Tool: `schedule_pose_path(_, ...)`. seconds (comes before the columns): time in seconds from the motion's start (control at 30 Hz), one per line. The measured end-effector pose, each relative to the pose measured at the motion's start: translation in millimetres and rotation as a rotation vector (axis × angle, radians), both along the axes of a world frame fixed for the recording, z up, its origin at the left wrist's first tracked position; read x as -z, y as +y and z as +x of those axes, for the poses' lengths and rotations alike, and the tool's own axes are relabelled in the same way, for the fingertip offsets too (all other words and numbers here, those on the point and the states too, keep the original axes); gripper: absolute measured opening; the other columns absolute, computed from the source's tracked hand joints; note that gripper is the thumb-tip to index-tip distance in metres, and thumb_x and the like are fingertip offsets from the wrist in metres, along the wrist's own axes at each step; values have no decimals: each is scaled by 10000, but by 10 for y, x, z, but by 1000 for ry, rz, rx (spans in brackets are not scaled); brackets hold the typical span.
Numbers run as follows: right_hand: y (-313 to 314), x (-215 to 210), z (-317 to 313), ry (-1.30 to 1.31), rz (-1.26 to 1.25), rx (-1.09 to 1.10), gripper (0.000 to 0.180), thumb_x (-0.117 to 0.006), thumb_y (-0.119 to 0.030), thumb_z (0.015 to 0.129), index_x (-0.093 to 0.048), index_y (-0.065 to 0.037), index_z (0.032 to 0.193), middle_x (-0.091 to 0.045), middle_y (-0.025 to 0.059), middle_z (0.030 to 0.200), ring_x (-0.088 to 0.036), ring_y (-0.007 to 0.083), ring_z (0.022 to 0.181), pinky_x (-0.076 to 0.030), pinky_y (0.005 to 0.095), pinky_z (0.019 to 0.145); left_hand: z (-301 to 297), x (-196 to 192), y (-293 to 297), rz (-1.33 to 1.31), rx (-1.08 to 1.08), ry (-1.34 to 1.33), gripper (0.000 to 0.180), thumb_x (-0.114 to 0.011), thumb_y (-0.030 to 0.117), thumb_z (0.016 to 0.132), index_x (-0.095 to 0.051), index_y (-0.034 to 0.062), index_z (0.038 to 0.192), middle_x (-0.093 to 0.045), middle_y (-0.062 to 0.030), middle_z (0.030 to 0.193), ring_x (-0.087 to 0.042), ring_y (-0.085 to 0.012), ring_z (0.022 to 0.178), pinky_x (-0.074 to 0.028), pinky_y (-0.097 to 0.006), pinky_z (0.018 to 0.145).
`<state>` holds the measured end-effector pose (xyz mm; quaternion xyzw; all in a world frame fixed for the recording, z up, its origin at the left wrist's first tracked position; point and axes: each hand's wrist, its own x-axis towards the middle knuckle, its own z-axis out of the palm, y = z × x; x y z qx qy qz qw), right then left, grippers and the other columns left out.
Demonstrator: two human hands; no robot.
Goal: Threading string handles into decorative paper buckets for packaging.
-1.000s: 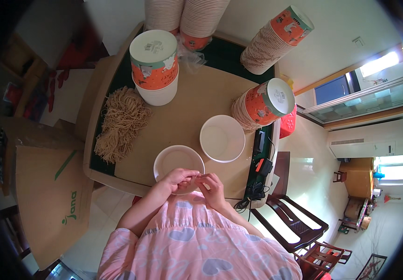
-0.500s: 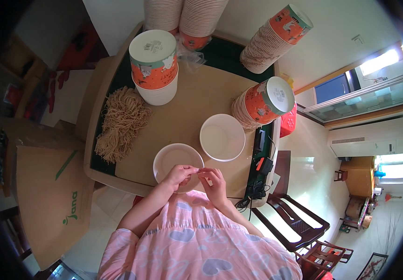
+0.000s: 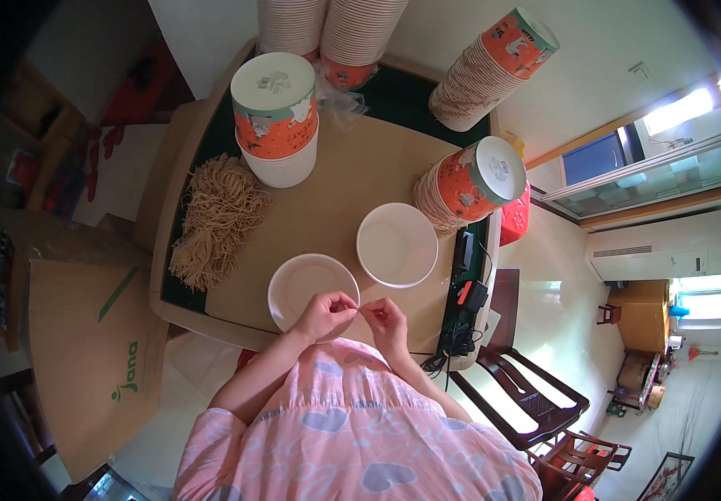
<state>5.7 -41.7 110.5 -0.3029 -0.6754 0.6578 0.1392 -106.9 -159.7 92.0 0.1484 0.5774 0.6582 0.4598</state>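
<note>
While pinched together over the near table edge: left hand (image 3: 325,313) and right hand (image 3: 385,319), fingers (image 3: 345,307) curled tight, tips nearly meeting between the hands. Something tiny possibly gripped there, too small to tell.

Directly under the left hand: white bowl (image 3: 310,288), open side up, nothing visible inside, near rim partly covered by the knuckles. Just beside it, up and to the right: second white bowl (image 3: 396,245), open, also bare inside. Not touching each other.

Left part of table (image 3: 352,179): loose heap of dry tan noodles (image 3: 214,219) lying straight on the surface, not in any container, well apart from both bowls.

Beyond the noodles: upside-down stack of orange-and-white paper cups (image 3: 275,117), base facing up. Right of the second bowl: tilted cup stack (image 3: 465,182) lying on its side, base toward the camera, just beside that bowl. Far right corner: another leaning cup stack (image 3: 486,71). Far edge: two more upright stacks (image 3: 331,33), plain ribbed sides, tops cut off by the frame.

Right table edge: black device with cable (image 3: 465,288). On the floor at left: brown cardboard box (image 3: 85,351).
</note>
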Motion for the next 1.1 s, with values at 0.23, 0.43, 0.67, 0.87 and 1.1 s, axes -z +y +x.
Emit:
schedule_pose_path(0.23,44,3,-34,36,-249,86,205,-618,30,832,-467,-20,962,-601,64,841,-595,123,771,-485,226,699,3,-335,-19,-81,54,1003,81,-670,66,719,-646,114,780,-591,-60,707,-589,-233,603,-477,-330,544)
schedule_pose_path(0.43,61,52,-9,44,-257,-3,258,-598,38,843,-455,-24,1049,-617,87,905,-608,144,839,-490,235,737,4,-341,-27,-121,148,1132,42,-653,102,741,-627,118,770,-600,-41,712,-611,-247,661,-496,-351,566)
schedule_pose_path(0.67,167,4,-1,78,-343,-161,379,-590,59,839,-443,-34,1176,-635,77,945,-587,140,925,-468,234,796,36,-332,-16,-146,18,653,64,-656,90,771,-635,64,826,-629,-63,703,-601,-186,586,-486,-304,552)
schedule_pose_path(0.87,146,70,-12,102,-302,-136,403,-604,47,835,-445,-47,1193,-635,91,949,-605,135,887,-489,241,771,20,-320,4,-170,20,451,82,-644,98,805,-634,25,843,-578,-29,603,-520,-77,536,-434,-249,512)
schedule_pose_path(1.1,54,76,-24,74,-290,-26,409,-622,54,814,-441,-51,1166,-635,74,869,-604,113,805,-478,202,710,-12,-359,14,-177,35,454,76,-641,93,800,-633,25,834,-577,-30,598,-518,-76,530,-431,-246,509)
